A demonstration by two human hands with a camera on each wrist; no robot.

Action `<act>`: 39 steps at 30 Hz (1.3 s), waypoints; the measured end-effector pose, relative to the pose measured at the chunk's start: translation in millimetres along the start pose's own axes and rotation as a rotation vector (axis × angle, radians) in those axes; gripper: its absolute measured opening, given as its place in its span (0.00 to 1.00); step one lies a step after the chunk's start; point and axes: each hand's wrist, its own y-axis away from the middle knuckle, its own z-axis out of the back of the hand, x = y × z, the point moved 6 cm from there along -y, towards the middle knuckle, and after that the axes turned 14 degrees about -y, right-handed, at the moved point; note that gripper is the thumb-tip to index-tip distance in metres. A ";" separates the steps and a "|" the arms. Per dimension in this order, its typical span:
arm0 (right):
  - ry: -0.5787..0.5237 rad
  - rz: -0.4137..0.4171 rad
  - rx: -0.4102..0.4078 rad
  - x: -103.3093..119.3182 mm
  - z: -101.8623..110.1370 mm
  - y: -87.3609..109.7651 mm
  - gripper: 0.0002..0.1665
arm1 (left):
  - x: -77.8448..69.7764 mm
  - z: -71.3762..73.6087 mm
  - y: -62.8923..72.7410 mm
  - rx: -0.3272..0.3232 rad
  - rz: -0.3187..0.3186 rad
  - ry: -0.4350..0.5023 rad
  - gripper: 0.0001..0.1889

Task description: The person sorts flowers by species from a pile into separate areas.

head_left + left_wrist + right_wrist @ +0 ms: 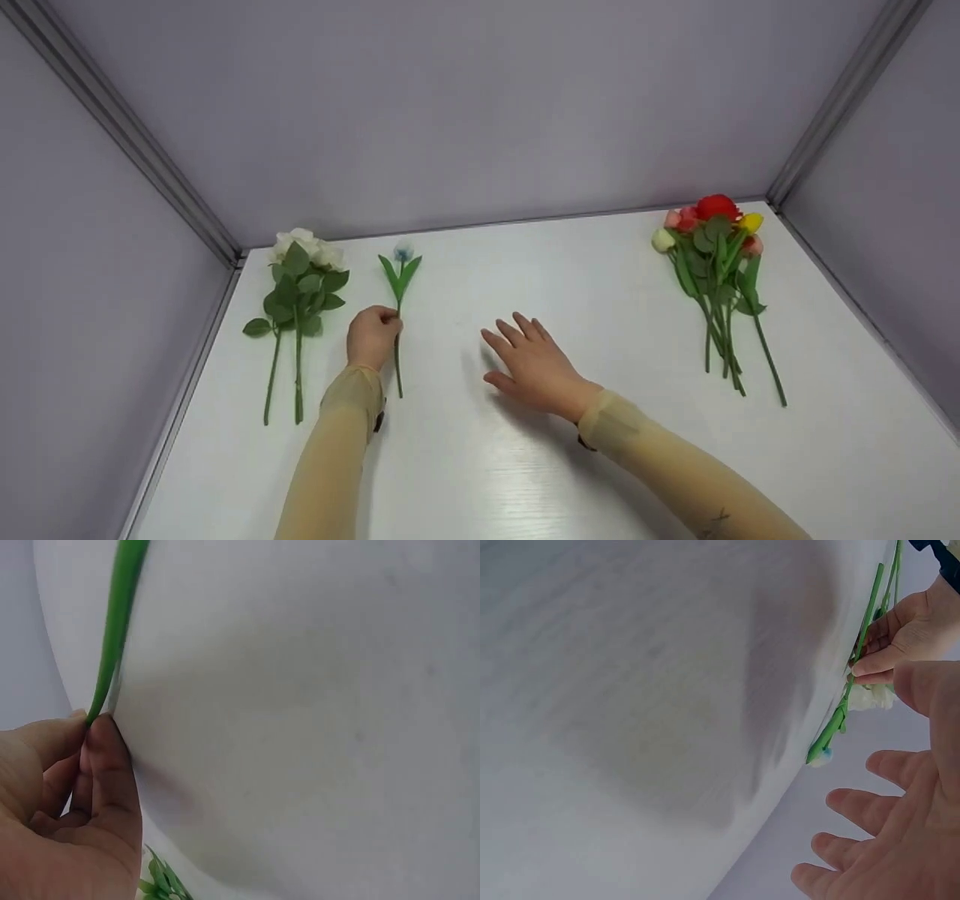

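Between thumb and fingers my left hand [373, 337] pinches the green stem of a single tulip [398, 352] with a pale blue and white bloom. Its two long leaves spread above the fingers, and the bloom points to the back of the table. In the left wrist view a green leaf [116, 622] rises from the pinched fingertips [105, 731]. My right hand [536, 367] hovers palm down over the table, fingers spread, holding nothing. From the right wrist, the tulip [832, 727] shows beyond my right hand [885, 832], still pinched by the left.
White roses [307, 251] with leafy stems lie left of the tulip. At the right lies a mixed bunch [716, 262] of red, pink, yellow and white flowers. Grey panels [487, 112] wall in the white table [480, 465] at the back and both sides.
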 end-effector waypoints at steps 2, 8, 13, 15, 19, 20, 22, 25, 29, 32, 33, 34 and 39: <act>0.007 -0.006 0.007 -2.1 -0.9 0.0 0.40 | 0.7 0.4 0.7 -0.006 -0.003 -0.003 0.12; 0.003 -0.029 0.005 -12.3 3.7 4.8 0.39 | 0.3 3.0 1.8 -0.016 -0.016 -0.016 0.14; -0.017 -0.074 -0.046 -33.7 16.8 12.7 0.37 | -12.0 5.3 5.1 -0.061 -0.086 -0.090 0.20; -0.030 -0.092 -0.096 -46.5 25.2 17.0 0.34 | -22.6 4.2 8.3 -0.082 -0.141 -0.126 0.24; -0.067 -0.146 -0.218 -79.4 46.0 28.3 0.26 | -51.6 -6.5 19.2 -0.088 -0.289 -0.201 0.31; -0.080 -0.164 -0.245 -88.6 51.7 31.7 0.24 | -59.5 -11.4 23.0 -0.079 -0.327 -0.228 0.33; -0.104 -0.210 -0.286 -108.1 63.2 39.5 0.21 | -75.8 -21.8 33.2 -0.055 -0.404 -0.279 0.35; -0.138 -0.285 -0.324 -137.9 81.1 53.8 0.17 | -99.8 -39.3 52.7 -0.001 -0.521 -0.382 0.38; -0.198 -0.405 -0.336 -176.0 106.2 76.9 0.15 | -130.7 -61.6 85.0 0.064 -0.704 -0.504 0.39; -0.258 -0.507 -0.334 -202.9 123.6 95.9 0.16 | -150.6 -77.1 111.0 0.088 -0.852 -0.571 0.39; -0.278 -0.541 -0.330 -211.6 128.5 102.1 0.16 | -156.8 -81.6 120.1 0.086 -0.902 -0.591 0.39; -0.292 -0.573 -0.329 -219.6 132.9 107.9 0.17 | -162.0 -85.9 128.9 0.084 -0.948 -0.611 0.39; -0.318 -0.669 -0.337 -249.2 149.3 131.9 0.20 | -182.1 -105.3 170.3 0.079 -1.125 -0.702 0.39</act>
